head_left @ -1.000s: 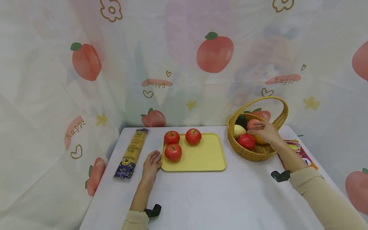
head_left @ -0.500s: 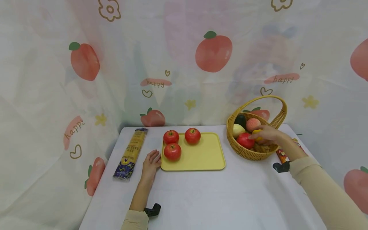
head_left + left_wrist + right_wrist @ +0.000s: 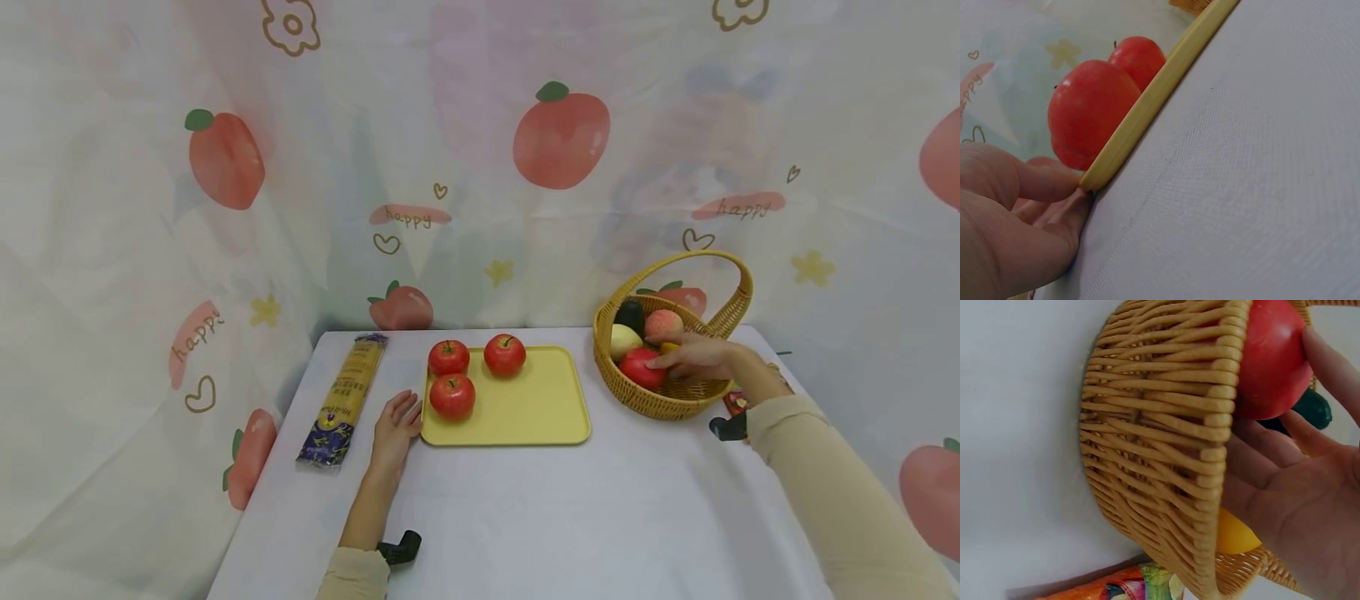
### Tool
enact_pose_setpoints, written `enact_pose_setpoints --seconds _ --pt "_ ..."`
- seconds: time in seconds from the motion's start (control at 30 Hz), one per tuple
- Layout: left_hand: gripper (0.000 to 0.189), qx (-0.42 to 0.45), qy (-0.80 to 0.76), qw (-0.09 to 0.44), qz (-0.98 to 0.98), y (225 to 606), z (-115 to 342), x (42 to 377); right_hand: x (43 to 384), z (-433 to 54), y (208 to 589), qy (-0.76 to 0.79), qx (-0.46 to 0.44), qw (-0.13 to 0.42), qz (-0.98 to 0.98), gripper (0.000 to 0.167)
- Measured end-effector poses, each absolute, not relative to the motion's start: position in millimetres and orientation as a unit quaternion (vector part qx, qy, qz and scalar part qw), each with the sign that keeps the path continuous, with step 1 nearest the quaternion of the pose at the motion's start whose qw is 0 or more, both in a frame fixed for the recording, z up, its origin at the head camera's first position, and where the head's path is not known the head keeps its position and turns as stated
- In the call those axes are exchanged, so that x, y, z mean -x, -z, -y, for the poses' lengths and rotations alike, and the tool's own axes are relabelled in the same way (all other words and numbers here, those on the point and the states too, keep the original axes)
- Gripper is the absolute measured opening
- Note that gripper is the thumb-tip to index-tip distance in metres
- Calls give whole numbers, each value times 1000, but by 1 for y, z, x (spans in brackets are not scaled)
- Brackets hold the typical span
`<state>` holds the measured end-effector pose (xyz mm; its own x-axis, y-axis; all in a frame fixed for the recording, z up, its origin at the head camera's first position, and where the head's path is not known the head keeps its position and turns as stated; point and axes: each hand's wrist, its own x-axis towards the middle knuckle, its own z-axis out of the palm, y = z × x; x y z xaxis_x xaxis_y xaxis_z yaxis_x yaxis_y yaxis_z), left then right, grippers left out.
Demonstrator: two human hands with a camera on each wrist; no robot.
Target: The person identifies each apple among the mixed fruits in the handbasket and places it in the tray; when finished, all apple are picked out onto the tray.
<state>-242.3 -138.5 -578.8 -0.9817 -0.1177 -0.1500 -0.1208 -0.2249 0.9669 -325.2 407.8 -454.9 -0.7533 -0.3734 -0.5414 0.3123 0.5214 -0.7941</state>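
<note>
Three red apples (image 3: 452,397) lie on the left part of a yellow tray (image 3: 540,408). The tray's left edge is pinched by my left hand (image 3: 395,423); in the left wrist view the rim corner sits between its digits. At the right, my right hand (image 3: 697,358) reaches into a wicker basket (image 3: 1154,412). There its thumb touches a smooth red fruit (image 3: 1272,359), while the other fingers stretch out fairly straight beside it. The basket also bears a peach (image 3: 664,323), a pale round fruit (image 3: 623,342), a dark green thing (image 3: 631,316) and a yellow fruit (image 3: 1235,534), partly hidden by the hand.
A spaghetti packet (image 3: 341,404) lies left of the tray. Behind the right forearm a colourful packet (image 3: 1129,586) is partly covered. The basket's tall handle (image 3: 738,283) arches up at the right. A printed curtain (image 3: 480,167) hangs behind the white table (image 3: 540,508).
My right hand has moved down from above the peach, past the yellow fruit, to the smooth red fruit in the basket. My left hand stays at the tray's edge.
</note>
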Motion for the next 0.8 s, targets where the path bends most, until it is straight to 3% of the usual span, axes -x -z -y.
enact_pose_setpoints --seconds 0.27,0.8 --pt "68 102 -772 3 -627 578 137 242 329 -406 465 500 24 343 -795 91" --pt "68 109 -770 0 -628 580 139 243 314 -401 467 482 77 250 -836 88"
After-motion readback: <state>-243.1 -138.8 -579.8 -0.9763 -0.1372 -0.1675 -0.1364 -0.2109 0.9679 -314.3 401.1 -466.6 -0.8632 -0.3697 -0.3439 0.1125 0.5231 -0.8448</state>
